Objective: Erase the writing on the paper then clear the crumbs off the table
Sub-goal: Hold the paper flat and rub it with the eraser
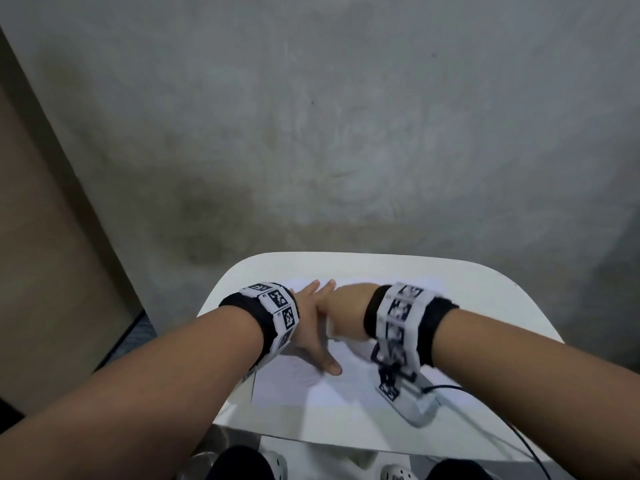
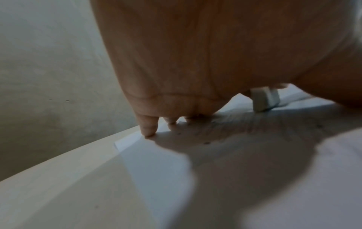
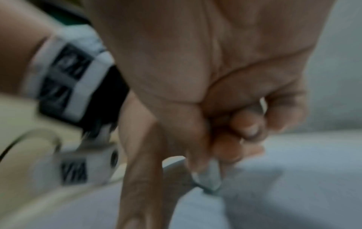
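My head camera looks steeply down from above my forearms, facing 12 o'clock over the table (image 1: 467, 282) to the wall beyond. My left wrist camera sits very close under my left hand (image 2: 176, 62), looking along it toward 1 o'clock. My right wrist camera, equally close and blurred, faces 10 o'clock. All three share the paper (image 1: 346, 386).

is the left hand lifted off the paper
No, the left hand lies flat with fingers spread on the paper, its fingertips touching the sheet.
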`<move>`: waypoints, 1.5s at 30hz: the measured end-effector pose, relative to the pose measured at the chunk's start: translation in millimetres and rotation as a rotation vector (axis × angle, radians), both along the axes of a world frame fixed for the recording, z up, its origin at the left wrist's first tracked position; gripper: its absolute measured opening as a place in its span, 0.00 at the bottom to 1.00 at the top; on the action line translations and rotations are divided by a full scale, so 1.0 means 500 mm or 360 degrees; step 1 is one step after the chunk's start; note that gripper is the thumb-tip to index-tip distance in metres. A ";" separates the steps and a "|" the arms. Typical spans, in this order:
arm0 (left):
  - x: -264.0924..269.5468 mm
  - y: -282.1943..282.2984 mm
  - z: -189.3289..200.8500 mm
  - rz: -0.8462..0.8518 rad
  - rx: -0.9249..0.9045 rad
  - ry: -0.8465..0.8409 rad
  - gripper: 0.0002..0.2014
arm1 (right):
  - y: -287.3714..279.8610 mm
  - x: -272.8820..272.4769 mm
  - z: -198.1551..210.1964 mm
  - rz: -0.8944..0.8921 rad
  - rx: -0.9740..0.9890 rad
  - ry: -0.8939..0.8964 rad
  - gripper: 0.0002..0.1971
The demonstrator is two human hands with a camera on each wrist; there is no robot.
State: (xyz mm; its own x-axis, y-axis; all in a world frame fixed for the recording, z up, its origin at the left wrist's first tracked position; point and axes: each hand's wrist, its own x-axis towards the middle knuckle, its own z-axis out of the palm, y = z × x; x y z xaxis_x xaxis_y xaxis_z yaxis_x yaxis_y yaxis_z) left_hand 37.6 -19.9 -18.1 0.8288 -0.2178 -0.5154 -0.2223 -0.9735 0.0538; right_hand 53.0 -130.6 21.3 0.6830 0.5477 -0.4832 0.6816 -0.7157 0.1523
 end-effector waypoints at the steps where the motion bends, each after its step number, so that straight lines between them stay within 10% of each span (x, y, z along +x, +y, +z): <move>1: 0.007 0.007 -0.009 -0.0016 -0.0003 -0.0003 0.65 | -0.009 0.018 0.003 -0.0021 0.0028 -0.0017 0.20; 35: 0.006 0.009 -0.029 -0.0065 0.0082 -0.0093 0.65 | -0.058 -0.037 -0.018 0.0107 -0.0113 -0.0044 0.09; 40: 0.017 0.021 -0.039 -0.0028 0.0039 -0.0044 0.68 | -0.107 0.033 0.012 -0.0203 -0.0010 -0.0206 0.12; 45: 0.010 0.011 -0.034 -0.0057 0.0089 -0.0091 0.66 | -0.080 -0.065 -0.025 0.0139 -0.0037 -0.0018 0.07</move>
State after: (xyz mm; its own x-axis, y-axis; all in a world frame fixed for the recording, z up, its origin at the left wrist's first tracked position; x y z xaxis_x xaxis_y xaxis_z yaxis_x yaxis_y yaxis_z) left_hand 42.5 -14.5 -35.0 0.8495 -0.2198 -0.4796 -0.2581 -0.9660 -0.0143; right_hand 20.6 -170.4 8.7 0.6386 0.5943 -0.4889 0.7395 -0.6497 0.1762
